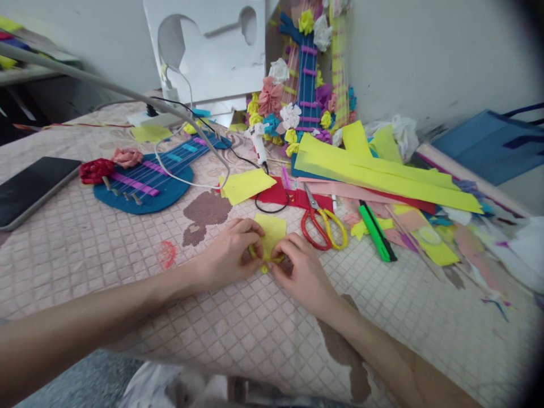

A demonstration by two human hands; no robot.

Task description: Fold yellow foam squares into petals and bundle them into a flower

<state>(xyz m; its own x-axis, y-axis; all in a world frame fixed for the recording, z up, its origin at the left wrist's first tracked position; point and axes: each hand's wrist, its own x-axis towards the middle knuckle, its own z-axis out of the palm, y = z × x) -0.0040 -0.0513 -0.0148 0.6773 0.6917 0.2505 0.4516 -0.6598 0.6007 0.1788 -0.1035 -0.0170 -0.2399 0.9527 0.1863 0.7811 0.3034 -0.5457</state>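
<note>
Both of my hands meet over a small yellow foam piece [271, 232] on the pink quilted cloth [238, 323]. My left hand [232, 252] pinches its left edge with curled fingers. My right hand [300, 269] grips the lower right part, where the foam looks rolled or folded. The upper half of the piece still lies flat. Red and yellow scissors [323, 224] lie just to the right of my hands.
A blue foam guitar [148, 178] with red and pink roses lies at the left, beside a dark tablet [32, 187]. A glue gun [259, 144], a green cutter [377, 232], yellow foam strips [382, 175] and scraps fill the right. A decorated flower guitar [308, 73] stands behind.
</note>
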